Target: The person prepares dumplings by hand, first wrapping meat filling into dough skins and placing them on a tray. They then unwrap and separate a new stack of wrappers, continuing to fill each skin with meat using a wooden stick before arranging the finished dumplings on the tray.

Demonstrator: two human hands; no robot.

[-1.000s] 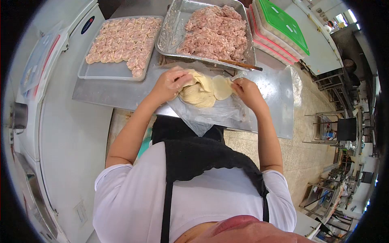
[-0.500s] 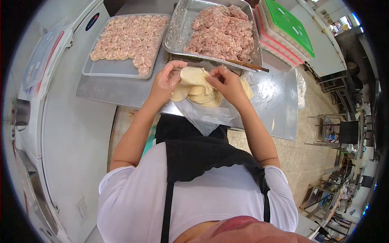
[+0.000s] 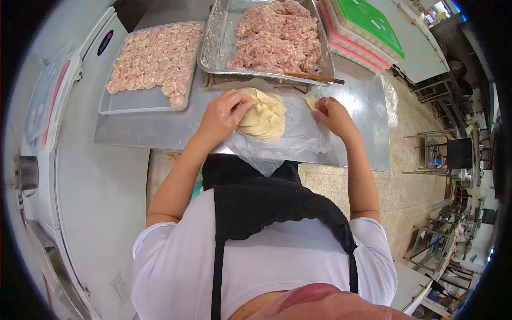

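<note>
Two bare hands: the right hand [image 3: 333,114] pinches one dough wrapper [image 3: 310,100]; the left hand [image 3: 221,114] touches one dough stack [image 3: 266,121], its grip unclear. Beyond sit one meat pan [image 3: 214,47] and one dumpling tray [image 3: 136,102]. Steel table [image 3: 364,140], tan floor [image 3: 381,213], white cabinet [image 3: 101,213].

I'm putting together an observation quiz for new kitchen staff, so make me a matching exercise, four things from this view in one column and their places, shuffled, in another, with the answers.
Column one
1. dough stack
2. minced meat
3. brown stick
4. green lid

Column two
A. lying along the near edge of the metal pan
B. on top of the stacked boxes
C. on clear plastic, at the left hand's fingertips
D. heaped inside the metal pan

Pairs: 1-C, 2-D, 3-A, 4-B
</note>
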